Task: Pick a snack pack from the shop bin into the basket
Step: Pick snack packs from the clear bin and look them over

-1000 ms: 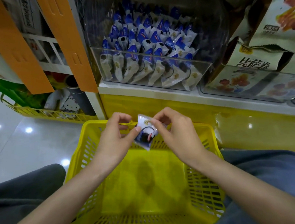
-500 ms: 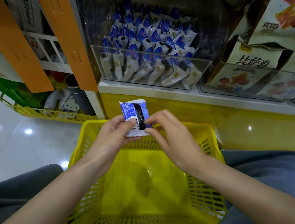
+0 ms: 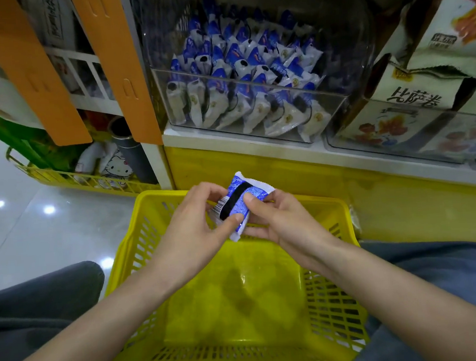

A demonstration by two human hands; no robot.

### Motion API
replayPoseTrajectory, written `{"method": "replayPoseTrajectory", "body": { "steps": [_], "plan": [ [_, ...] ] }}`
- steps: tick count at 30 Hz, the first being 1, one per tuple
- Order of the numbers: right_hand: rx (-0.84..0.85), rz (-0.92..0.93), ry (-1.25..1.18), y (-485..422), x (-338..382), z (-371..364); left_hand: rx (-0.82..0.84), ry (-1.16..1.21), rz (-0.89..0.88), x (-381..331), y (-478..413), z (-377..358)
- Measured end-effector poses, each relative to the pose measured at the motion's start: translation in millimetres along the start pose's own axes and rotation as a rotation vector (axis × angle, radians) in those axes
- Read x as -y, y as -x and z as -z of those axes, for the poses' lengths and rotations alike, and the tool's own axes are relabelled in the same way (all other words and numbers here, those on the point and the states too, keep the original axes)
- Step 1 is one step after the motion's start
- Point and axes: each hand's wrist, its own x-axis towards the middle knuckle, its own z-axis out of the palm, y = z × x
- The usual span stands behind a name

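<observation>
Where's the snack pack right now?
Head view, centre: the snack pack is pinched between the left hand and right hand, over the far rim of the basket, below the bin.

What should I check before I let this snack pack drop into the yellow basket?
1. Snack pack gripped by left hand and right hand: ok.
2. Pack fully over the basket, not its far rim: cannot tell.
3. Basket upright, open side up: ok.
4. Pack wrapper intact: cannot tell.
5. Hands apart from the shelf bin: ok.
</observation>
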Motion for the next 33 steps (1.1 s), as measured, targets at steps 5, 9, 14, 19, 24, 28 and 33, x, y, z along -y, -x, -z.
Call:
{"method": "replayPoseTrajectory", "body": {
  "steps": [5,9,14,19,24,28,33],
  "plan": [
    [-0.008,0.014,0.055,-1,-3,-1,0.071,0.058,0.023,1,-1,4],
    [-0.044,0.034,0.127,-2,-9,-2,0.092,-0.042,-0.030,0,2,5],
    [-0.040,0.134,0.339,1,-22,-9,0.118,-0.333,-0.091,2,6,5],
    [-0.040,0.187,0.409,1,-31,-9,0.173,-0.453,-0.082,1,7,9],
    [-0.056,0.235,0.570,1,-31,-6,0.177,-0.481,-0.075,0,6,9],
    [-0.027,0.292,0.709,2,-31,-4,0.158,-0.544,-0.125,1,7,10],
    [-0.031,0.286,0.699,3,-30,-4,0.126,-0.447,-0.134,8,6,8]
  ]
}}
